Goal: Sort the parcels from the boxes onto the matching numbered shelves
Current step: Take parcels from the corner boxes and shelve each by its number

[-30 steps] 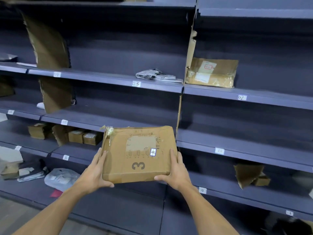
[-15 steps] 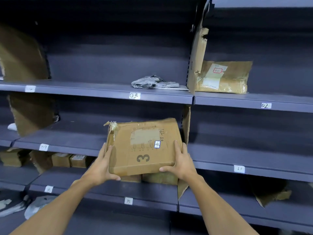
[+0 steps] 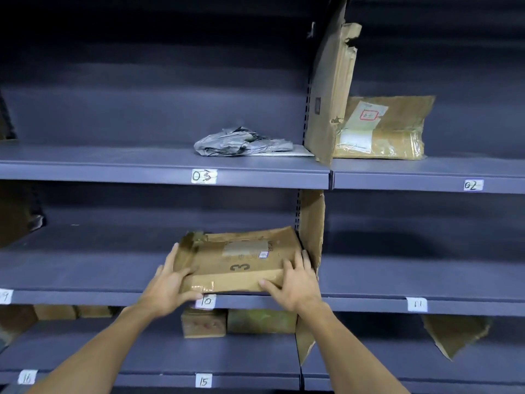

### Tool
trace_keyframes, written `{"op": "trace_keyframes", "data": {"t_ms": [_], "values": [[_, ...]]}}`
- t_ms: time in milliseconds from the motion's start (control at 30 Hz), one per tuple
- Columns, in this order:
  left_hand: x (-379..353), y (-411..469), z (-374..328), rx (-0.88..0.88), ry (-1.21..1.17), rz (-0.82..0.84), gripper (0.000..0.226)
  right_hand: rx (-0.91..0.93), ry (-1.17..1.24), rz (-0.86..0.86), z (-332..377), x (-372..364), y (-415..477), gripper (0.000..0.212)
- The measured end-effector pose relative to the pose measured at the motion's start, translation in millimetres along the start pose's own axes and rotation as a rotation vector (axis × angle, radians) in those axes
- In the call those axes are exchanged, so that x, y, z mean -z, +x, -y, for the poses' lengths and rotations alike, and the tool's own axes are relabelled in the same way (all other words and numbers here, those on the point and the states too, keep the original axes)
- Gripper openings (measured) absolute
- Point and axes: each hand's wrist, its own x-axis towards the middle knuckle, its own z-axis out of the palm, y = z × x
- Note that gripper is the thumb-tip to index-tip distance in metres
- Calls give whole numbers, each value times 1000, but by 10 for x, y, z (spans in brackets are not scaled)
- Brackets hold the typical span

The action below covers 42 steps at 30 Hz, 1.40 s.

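A flat brown cardboard parcel point(image 3: 238, 260) marked "3" lies nearly flat over the front of the shelf labelled 10 point(image 3: 85, 274). My left hand point(image 3: 167, 282) grips its left near corner, thumb under the front edge. My right hand point(image 3: 295, 280) holds its right near corner, fingers on top. The parcel's right side sits against a cardboard divider point(image 3: 311, 223). Above it runs the shelf labelled 03 point(image 3: 113, 163), which carries a crumpled grey plastic bag parcel point(image 3: 241, 142).
Shelf 02 point(image 3: 454, 172) at upper right holds a taped brown parcel point(image 3: 383, 129) behind a torn cardboard divider point(image 3: 332, 89). Shelf 11 point(image 3: 426, 280) lies to the right. Small brown boxes point(image 3: 238, 322) stand on shelf 15 below.
Both hands carried the parcel forward and tipped it from upright to nearly flat onto shelf 10. The view moved closer to the shelves.
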Motion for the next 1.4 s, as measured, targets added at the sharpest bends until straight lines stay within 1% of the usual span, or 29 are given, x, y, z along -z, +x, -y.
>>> {"op": "trace_keyframes", "data": {"t_ms": [33, 100, 133, 200, 267, 400, 433, 500, 567, 667, 767, 867, 933, 1000, 1067, 1100, 1133, 1200, 1233, 1300, 1400], "values": [[8, 51, 32, -26, 69, 3, 97, -13, -24, 4, 20, -6, 22, 98], [-8, 174, 128, -82, 193, 51, 125, -20, -68, 15, 47, -11, 71, 116], [-30, 214, 178, -83, 228, 87, 130, -19, -75, 27, 50, -12, 98, 124], [-76, 261, 262, -63, 216, 135, 126, -22, -65, 43, 42, -7, 164, 126], [-93, 288, 282, -91, 206, 125, 123, -18, -50, 53, 14, 0, 225, 125], [-4, 441, 249, -186, 300, -11, 121, -48, -62, 40, -10, -25, 299, 123], [-1, 482, 240, -185, 328, -14, 120, -56, -74, 35, 6, -29, 317, 124], [-45, 545, 208, -115, 391, 44, 108, -79, -97, 50, 54, -48, 352, 127], [-130, 585, 175, -15, 382, 104, 95, -104, -127, 47, 88, -77, 393, 133], [-259, 624, 189, 6, 352, 134, 99, -106, -173, 66, 69, -82, 468, 135], [-334, 666, 256, 19, 259, 199, 103, -91, -232, 88, 37, -85, 514, 149], [-388, 680, 278, 19, 219, 200, 99, -78, -248, 95, 23, -90, 523, 133], [-398, 677, 277, 32, 233, 195, 99, -77, -241, 110, 35, -64, 500, 129], [-377, 655, 242, 59, 263, 191, 98, -78, -264, 104, 36, -51, 501, 132], [-333, 606, 180, 94, 305, 179, 95, -74, -325, 84, 49, -46, 494, 142], [-306, 575, 142, 113, 328, 167, 92, -76, -349, 70, 70, -44, 481, 143], [-278, 543, 100, 133, 343, 150, 89, -84, -358, 49, 95, -46, 463, 134], [-214, 468, 16, 163, 380, 118, 87, -95, -357, 4, 159, -55, 420, 99], [-187, 431, -12, 164, 414, 99, 86, -88, -351, -15, 194, -62, 393, 85], [-151, 364, -37, 121, 488, 45, 85, -65, -314, -34, 253, -57, 318, 77], [-140, 251, -15, -69, 503, -59, 90, -6, -237, -26, 320, -10, 166, 72]]}}
